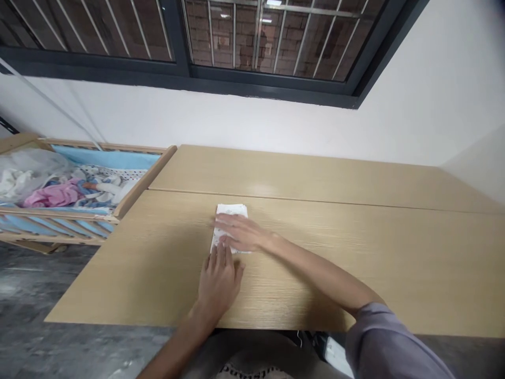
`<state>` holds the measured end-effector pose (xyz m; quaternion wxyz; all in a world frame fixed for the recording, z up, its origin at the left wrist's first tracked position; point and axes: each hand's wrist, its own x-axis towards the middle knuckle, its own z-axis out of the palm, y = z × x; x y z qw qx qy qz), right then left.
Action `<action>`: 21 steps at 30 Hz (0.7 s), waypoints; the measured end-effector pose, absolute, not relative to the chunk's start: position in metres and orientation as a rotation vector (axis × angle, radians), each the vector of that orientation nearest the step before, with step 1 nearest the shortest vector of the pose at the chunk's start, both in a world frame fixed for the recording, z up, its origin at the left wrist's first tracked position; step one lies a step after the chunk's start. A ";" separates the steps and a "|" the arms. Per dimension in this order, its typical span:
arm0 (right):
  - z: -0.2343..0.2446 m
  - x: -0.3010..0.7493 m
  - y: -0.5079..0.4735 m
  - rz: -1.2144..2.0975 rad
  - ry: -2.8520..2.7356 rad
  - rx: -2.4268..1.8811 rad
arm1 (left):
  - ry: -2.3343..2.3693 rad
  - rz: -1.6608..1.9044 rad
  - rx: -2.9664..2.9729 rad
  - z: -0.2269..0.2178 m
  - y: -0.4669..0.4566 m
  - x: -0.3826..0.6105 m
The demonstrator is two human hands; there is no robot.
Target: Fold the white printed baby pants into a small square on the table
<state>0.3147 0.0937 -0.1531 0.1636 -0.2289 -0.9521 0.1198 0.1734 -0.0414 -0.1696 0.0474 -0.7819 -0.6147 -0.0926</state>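
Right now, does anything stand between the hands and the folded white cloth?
Nothing visible does: the right hand lies across the folded white cloth, and the left hand rests on the wooden table at its near edge.

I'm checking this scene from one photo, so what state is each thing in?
White cloth: folded into a strip, flat on the table
Right hand: open, flat on the cloth
Left hand: open, at the cloth's near edge
Wooden cot: sides up
Clothes: rumpled, heaped in the cot
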 end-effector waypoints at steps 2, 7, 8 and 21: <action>-0.164 0.303 0.083 0.383 -2.845 -0.426 | -1.870 -0.204 -2.366 -0.185 -0.054 0.180; -0.199 0.293 0.099 0.458 -2.956 -0.428 | -1.904 -0.177 -2.299 -0.199 -0.055 0.185; -0.202 0.295 0.109 0.446 -2.957 -0.493 | -1.900 -0.196 -2.294 -0.199 -0.054 0.184; -0.203 0.313 0.187 0.384 -2.806 -0.837 | -1.894 -0.176 -2.311 -0.199 -0.054 0.184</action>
